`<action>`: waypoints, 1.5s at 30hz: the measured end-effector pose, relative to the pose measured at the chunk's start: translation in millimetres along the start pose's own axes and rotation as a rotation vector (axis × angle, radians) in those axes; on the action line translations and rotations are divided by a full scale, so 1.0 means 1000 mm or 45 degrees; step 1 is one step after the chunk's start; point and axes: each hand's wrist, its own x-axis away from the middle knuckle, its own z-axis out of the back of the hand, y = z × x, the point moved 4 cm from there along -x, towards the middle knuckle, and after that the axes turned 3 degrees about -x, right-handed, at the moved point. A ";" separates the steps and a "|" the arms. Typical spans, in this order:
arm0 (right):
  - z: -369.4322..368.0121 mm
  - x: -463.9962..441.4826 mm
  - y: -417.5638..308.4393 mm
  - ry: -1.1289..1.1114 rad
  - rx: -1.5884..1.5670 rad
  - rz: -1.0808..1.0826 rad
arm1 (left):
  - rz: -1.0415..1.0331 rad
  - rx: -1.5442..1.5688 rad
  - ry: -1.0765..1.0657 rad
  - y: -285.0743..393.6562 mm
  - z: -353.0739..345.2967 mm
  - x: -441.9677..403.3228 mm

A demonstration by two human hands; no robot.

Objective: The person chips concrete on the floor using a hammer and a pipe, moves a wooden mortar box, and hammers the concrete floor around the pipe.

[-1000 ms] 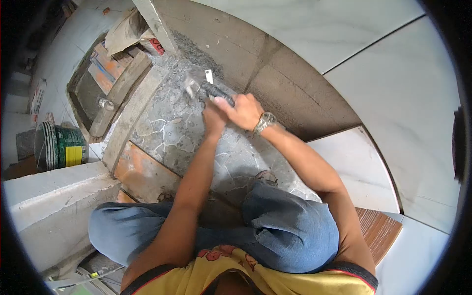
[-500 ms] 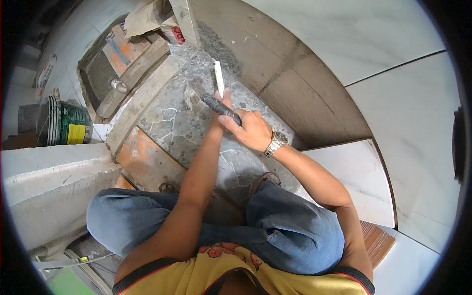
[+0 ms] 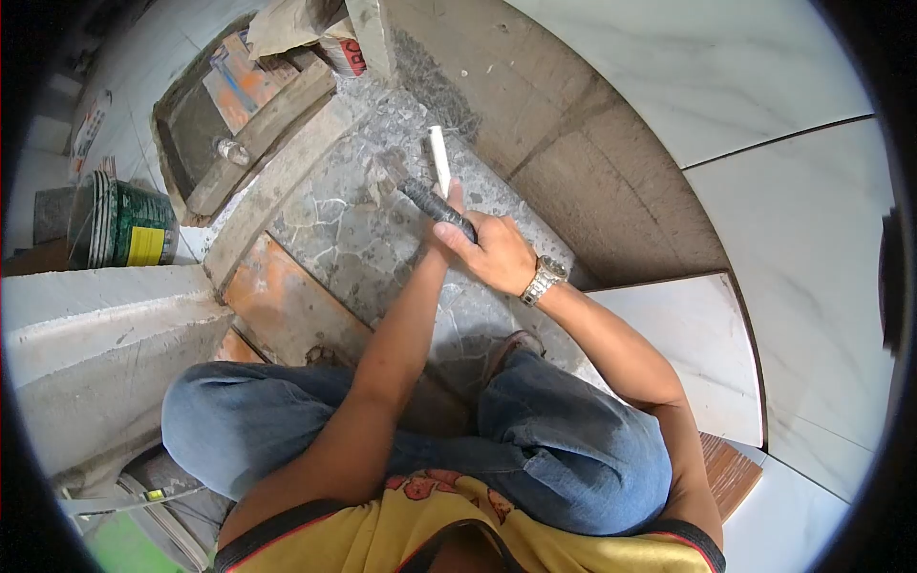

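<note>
Tool (image 3: 437, 206) with a black-wrapped handle is gripped in the right hand (image 3: 499, 256), in the head view; its far end is blurred, over the cracked grey floor (image 3: 334, 229). A metal wristwatch (image 3: 543, 280) is on the right wrist. Just beside the tool, on its right, a white stick (image 3: 439, 158) rises from the left hand (image 3: 454, 202), which is closed on the stick's lower end and mostly hidden behind the handle and right hand. To the tool's left lie a long strip of grey edging (image 3: 277, 196) and, past it, a shallow box (image 3: 181, 138) with a beam (image 3: 263, 134) across it. A green bucket (image 3: 138, 224) with a yellow label stands well apart, farther left. Nearer the body, left of the tool, is an orange-stained board (image 3: 287, 291); to its right, a white slab (image 3: 688, 339).
</note>
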 end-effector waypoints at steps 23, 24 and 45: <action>0.025 -0.022 -0.047 0.067 0.554 0.045 | -0.001 0.738 -0.334 -0.051 -0.051 -0.003; 0.026 -0.011 -0.068 0.023 0.522 0.102 | -0.012 0.695 -0.323 -0.054 -0.046 0.000; 0.033 -0.052 0.015 0.067 0.735 -0.050 | -0.043 -0.324 -0.028 -0.021 -0.042 -0.011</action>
